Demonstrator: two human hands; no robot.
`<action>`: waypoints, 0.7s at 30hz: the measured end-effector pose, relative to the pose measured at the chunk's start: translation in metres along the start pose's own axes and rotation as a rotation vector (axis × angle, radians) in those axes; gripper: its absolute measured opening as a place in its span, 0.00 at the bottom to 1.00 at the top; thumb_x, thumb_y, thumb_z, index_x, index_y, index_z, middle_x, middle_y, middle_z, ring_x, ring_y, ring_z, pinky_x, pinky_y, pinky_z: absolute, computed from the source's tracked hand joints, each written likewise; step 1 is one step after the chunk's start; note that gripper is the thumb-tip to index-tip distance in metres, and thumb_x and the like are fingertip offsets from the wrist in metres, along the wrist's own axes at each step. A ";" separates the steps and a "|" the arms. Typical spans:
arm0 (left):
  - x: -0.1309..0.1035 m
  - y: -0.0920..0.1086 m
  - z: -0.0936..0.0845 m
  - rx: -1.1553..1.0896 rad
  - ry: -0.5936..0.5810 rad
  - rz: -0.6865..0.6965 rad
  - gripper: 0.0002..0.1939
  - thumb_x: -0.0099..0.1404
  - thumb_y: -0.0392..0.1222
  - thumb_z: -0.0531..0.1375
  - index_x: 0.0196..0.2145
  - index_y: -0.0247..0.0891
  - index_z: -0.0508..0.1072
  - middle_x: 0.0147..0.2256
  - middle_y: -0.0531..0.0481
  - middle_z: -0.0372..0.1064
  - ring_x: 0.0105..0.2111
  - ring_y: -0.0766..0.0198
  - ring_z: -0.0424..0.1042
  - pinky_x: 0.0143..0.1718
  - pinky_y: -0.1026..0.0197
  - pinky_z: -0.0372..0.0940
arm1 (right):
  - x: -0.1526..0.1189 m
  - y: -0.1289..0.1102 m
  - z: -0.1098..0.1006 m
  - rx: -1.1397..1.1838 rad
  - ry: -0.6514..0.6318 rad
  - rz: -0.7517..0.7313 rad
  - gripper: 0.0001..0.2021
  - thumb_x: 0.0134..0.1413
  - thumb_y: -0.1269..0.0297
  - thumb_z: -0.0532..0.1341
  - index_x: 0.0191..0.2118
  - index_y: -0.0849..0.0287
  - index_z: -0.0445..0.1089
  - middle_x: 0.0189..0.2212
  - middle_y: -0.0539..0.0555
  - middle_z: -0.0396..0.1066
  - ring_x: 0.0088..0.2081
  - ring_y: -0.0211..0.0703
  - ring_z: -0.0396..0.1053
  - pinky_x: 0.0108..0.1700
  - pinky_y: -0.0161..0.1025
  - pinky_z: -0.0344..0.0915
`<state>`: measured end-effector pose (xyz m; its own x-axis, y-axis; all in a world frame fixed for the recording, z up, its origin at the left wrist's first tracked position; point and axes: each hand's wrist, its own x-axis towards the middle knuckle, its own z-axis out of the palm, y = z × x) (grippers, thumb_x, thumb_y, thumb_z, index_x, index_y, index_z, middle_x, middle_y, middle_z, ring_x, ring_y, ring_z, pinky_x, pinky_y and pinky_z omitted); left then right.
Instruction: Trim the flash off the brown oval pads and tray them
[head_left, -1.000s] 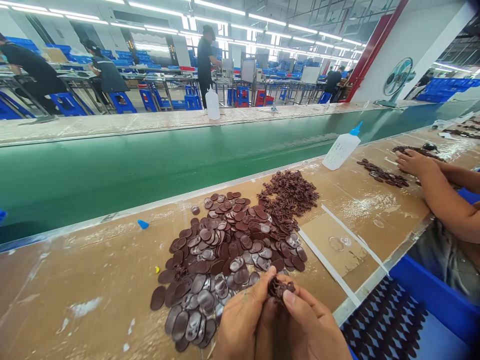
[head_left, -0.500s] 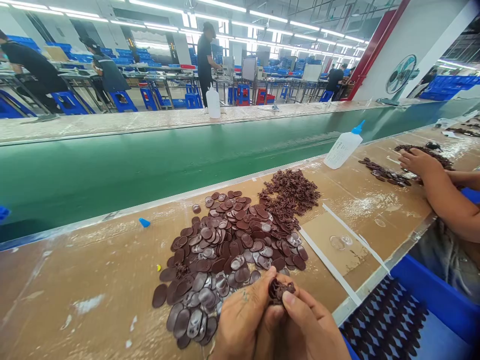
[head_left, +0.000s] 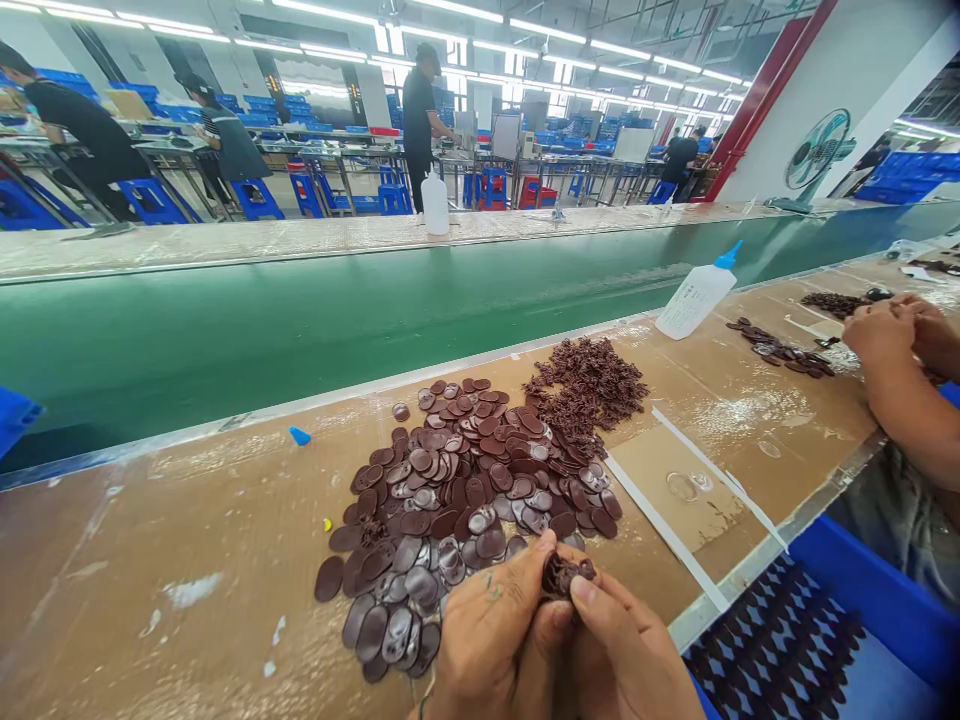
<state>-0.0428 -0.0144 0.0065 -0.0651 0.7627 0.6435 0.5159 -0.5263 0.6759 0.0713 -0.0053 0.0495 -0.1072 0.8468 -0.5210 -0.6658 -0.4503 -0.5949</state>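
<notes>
At the bottom centre, my left hand (head_left: 495, 625) and my right hand (head_left: 626, 640) meet around a small dark brown piece (head_left: 564, 576) with an intricate shape. Fingertips of both hands pinch it, and its lower part is hidden by them. Just beyond my hands spreads a heap of flat brown oval discs (head_left: 457, 480), some of them shiny. A pile of small, tangled-looking brown pieces (head_left: 589, 385) touches the heap's far right side.
A white bottle with a blue tip (head_left: 694, 300) stands tilted beyond the piles. A blue tray (head_left: 862, 610) of dark pieces sits lower right. Another person's hands (head_left: 889, 330) work at the right. A green conveyor belt (head_left: 300, 330) runs behind the table.
The view has shifted slightly. A blue object has come further into view at the left edge. The other person's hands have drawn back from their pile and come together. My grip looks unchanged.
</notes>
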 end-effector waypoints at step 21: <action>0.002 -0.001 -0.004 0.070 -0.026 0.079 0.21 0.72 0.41 0.57 0.60 0.32 0.67 0.52 0.37 0.75 0.50 0.56 0.77 0.52 0.58 0.73 | 0.000 -0.003 -0.003 -0.073 0.059 -0.015 0.18 0.34 0.57 0.78 0.35 0.59 0.83 0.31 0.60 0.82 0.38 0.59 0.79 0.46 0.50 0.74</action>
<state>-0.0463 -0.0140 0.0086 -0.0002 0.7294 0.6841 0.5773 -0.5585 0.5956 0.0758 -0.0052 0.0492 -0.0528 0.8366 -0.5453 -0.6109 -0.4590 -0.6451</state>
